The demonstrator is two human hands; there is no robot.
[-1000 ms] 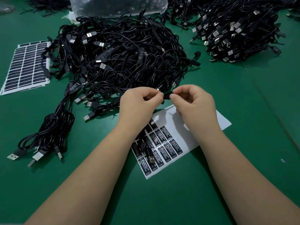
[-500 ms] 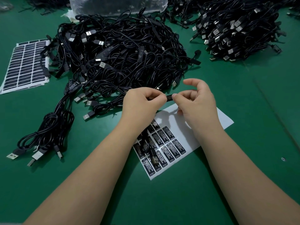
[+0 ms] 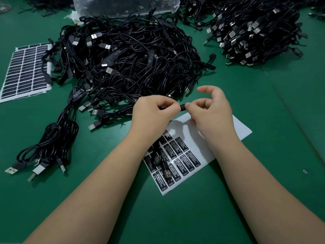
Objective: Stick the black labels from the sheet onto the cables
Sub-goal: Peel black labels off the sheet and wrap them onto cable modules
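1. The left hand (image 3: 154, 111) has its fingers curled closed around a thin black cable (image 3: 159, 155). It pinches the cable between the thumb and the fingertips.
2. The right hand (image 3: 211, 110) pinches the same small black piece (image 3: 182, 107) of the cable from the other side with the thumb and the middle fingers. Its index finger (image 3: 204, 88) is lifted and bent, and it touches nothing.
3. The black piece between the two hands shows small white print. I cannot tell if this is a label already stuck on.
4. The rest of the held cable hangs down under the left wrist. Its metal plug (image 3: 168, 173) lies on the label sheet (image 3: 237, 127).
5. The label sheet lies on the green table (image 3: 263, 173), directly below both hands. Black labels (image 3: 181, 164) with white text fill its near part; the far part is bare white.
6. Behind the hands there is a big loose pile of black cables (image 3: 131, 55) with silver plugs.
7. To the left of the hands, a small bundle of cables (image 3: 52, 143) lies apart from the pile.
8. At the far left lies a second sheet (image 3: 24, 71), full of black labels.
9. At the far right there is another heap of cables (image 3: 255, 30).
10. At the back, behind the big pile, lies a clear plastic bag (image 3: 123, 4).
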